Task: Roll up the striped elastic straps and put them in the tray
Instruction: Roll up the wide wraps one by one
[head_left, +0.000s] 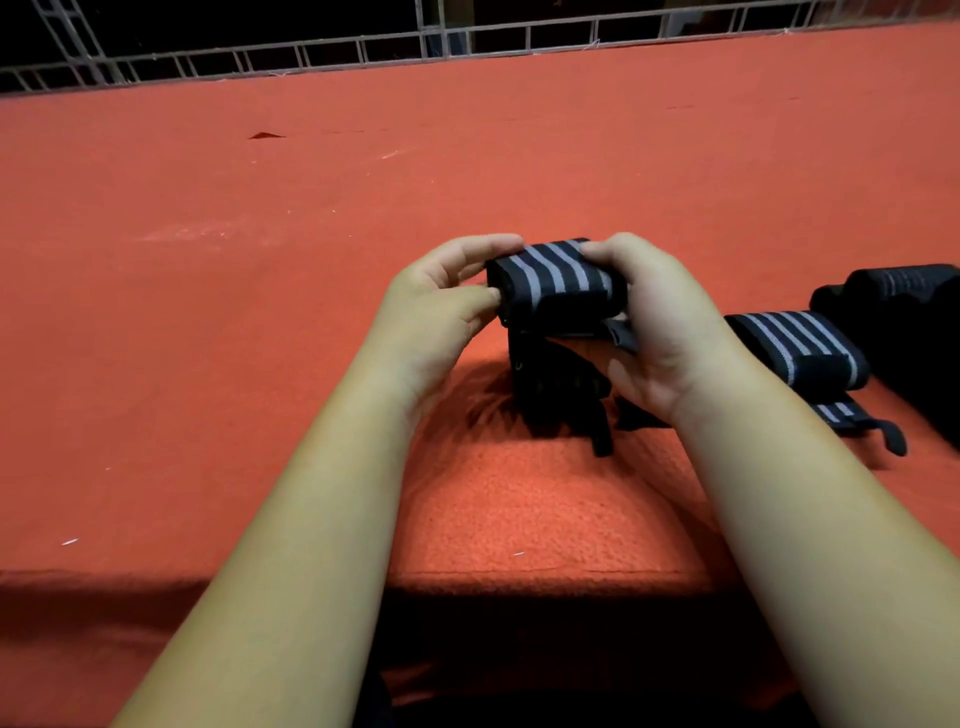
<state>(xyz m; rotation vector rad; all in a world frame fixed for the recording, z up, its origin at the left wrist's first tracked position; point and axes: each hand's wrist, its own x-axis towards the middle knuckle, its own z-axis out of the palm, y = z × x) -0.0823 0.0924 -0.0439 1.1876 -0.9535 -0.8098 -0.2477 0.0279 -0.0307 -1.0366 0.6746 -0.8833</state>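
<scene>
A rolled black strap with grey stripes (556, 283) is held just above the red table between both hands. My left hand (441, 306) pinches its left end with thumb and fingers. My right hand (660, 322) grips its right end, fingers curled over the top. A loose black tail (561, 395) hangs from the roll down to the cloth. To the right lies a second striped roll (800, 348) with a short tail (862, 421). A dark tray-like shape (914, 332) sits at the right edge with another dark roll in it; its form is hard to make out.
The table is covered in red felt-like cloth (260, 312), and its front edge runs below my forearms. A metal lattice frame (363, 52) borders the far side against a dark background.
</scene>
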